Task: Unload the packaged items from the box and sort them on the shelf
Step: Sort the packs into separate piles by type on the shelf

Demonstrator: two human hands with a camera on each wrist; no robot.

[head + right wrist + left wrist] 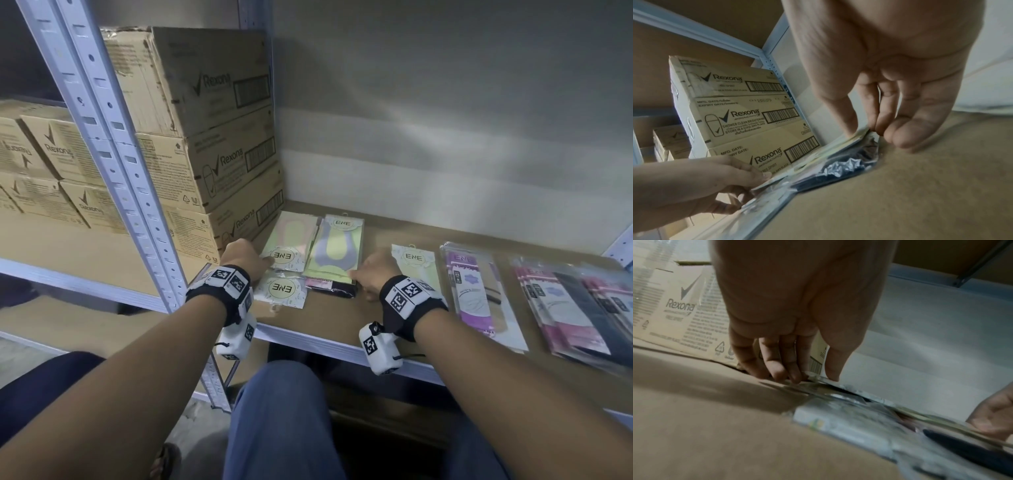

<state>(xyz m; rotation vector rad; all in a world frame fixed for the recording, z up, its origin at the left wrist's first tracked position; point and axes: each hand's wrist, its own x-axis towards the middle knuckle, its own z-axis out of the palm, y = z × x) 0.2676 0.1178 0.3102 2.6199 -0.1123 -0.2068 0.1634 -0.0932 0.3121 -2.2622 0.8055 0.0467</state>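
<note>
Several flat ENE packs lie on the brown shelf board (pixel 342 318). My left hand (pixel 267 262) pinches the near edge of a pink-and-green pack (pixel 291 240), thumb above and fingers curled under it; the left wrist view shows the left hand (pixel 809 379) at that edge. My right hand (pixel 356 274) pinches the near right corner of a purple-and-green pack (pixel 334 250), which lies on a dark pack (pixel 334 289). The right wrist view shows the right hand (pixel 865 131) with the thumb on the pale pack's corner. A small white ENE pack (pixel 282 289) lies near the left wrist.
Stacked Rexona cartons (pixel 212 137) stand just left of the packs, against a grey shelf upright (pixel 113 144). To the right lie a cream ENE pack (pixel 414 263), a purple pack (pixel 476 291) and pink and dark packs (pixel 575 308). My knees are below the shelf edge.
</note>
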